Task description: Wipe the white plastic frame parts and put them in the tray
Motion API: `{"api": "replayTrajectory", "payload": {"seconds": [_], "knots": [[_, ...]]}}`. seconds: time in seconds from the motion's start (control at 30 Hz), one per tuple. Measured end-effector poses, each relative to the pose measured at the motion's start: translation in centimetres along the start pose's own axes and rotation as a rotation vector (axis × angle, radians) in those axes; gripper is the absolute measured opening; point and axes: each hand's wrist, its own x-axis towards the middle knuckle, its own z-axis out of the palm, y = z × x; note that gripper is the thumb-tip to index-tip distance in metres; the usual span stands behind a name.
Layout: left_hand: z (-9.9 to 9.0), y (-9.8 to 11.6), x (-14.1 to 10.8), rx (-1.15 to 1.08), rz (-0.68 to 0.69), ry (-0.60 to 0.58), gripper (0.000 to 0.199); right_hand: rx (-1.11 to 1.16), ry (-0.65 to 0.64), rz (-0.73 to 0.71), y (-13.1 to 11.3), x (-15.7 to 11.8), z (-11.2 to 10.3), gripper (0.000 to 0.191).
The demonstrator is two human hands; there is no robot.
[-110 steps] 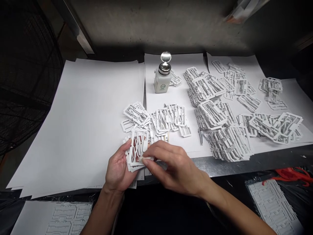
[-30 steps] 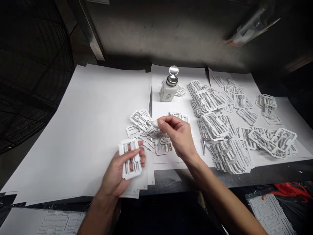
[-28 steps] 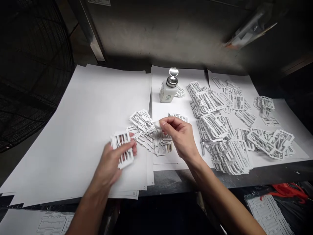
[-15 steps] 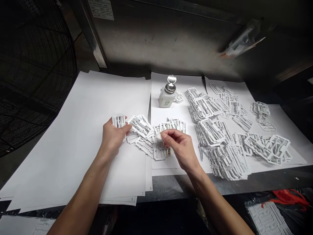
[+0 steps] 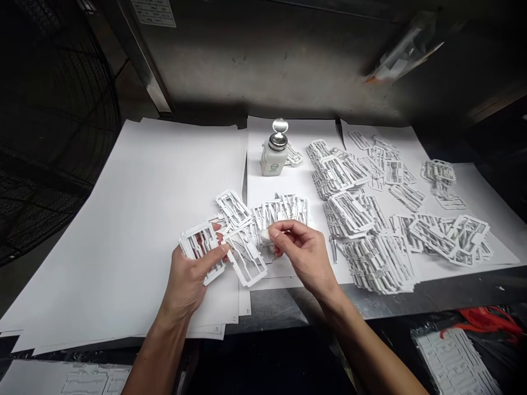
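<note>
My left hand (image 5: 191, 271) is closed round several white plastic frames (image 5: 201, 241) with thin bars inside. Between its thumb and finger, another white frame (image 5: 246, 258) sticks out to the right, tilted. My right hand (image 5: 300, 247) pinches a small white pad (image 5: 265, 236), close to the upper edge of that frame; whether they touch I cannot tell. Behind both hands lie loose frames (image 5: 234, 208) and a row of overlapping frames (image 5: 284, 211) on white paper. A pump bottle (image 5: 275, 156) with its metal lid raised stands farther back.
Stacks of white frames (image 5: 379, 263) and loose frames (image 5: 448, 236) cover the right side. Metal tweezers (image 5: 333, 249) lie beside my right hand. White paper sheets (image 5: 144, 219) spread on the left, a metal wall (image 5: 255, 71) rises behind, and a fan guard (image 5: 61, 126) stands far left.
My left hand has come lower towards me, and a single frame now stands out from its thumb and finger. My right hand still pinches the white pad. The view has shifted slightly.
</note>
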Motion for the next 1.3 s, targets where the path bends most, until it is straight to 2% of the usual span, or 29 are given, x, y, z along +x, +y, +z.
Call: {"api": "replayTrajectory", "payload": {"seconds": [0.07, 0.17, 0.27, 0.47, 0.6, 0.7, 0.87, 0.97, 1.07, 1.13, 1.2, 1.3], "knots": [[0.4, -0.4, -0.5, 0.048, 0.029, 0.004, 0.043, -0.07, -0.027, -0.067, -0.1, -0.3, 0.7, 0.014], [0.8, -0.7, -1.2, 0.151, 0.113, -0.006, 0.041, -0.298, -0.075, -0.251, -0.1, -0.6, 1.7, 0.012], [0.8, -0.9, -1.6, 0.186, 0.154, 0.01, 0.04, -0.478, -0.05, -0.36, 0.1, -0.7, 1.7, 0.012], [0.6, -1.1, -1.5, 0.148, 0.094, 0.03, 0.04, -0.457, 0.05, -0.248, -0.1, -0.6, -0.1, 0.012], [0.9, -1.1, -1.3, 0.112, 0.073, 0.081, 0.042, -0.522, -0.068, -0.261, -0.6, -1.6, -0.1, 0.011], [1.0, -0.8, -1.2, 0.029, 0.079, 0.142, 0.04, -0.593, -0.168, -0.199, -0.4, -3.3, -0.6, 0.01], [0.8, -0.8, -1.0, -0.017, 0.088, 0.147, 0.037, -0.54, -0.19, -0.081, 0.1, -5.5, -1.4, 0.011], [1.0, -1.1, -1.2, 0.021, 0.107, 0.151, 0.037, -0.484, -0.169, -0.134, 0.1, -5.7, -0.3, 0.011], [1.2, -1.2, -1.3, 0.043, 0.132, 0.154, 0.036, -0.454, -0.204, -0.23, 0.2, -5.2, 1.1, 0.013], [1.2, -1.1, -1.4, 0.029, 0.14, 0.166, 0.036, -0.461, -0.209, -0.247, 0.4, -4.8, 1.2, 0.013], [1.1, -1.0, -1.3, 0.001, 0.134, 0.186, 0.037, -0.448, -0.161, -0.17, 0.7, -4.7, 0.5, 0.012], [1.0, -0.7, -1.2, -0.058, 0.096, 0.18, 0.037, -0.295, -0.078, 0.107, 1.2, -4.6, -0.8, 0.012]]}}
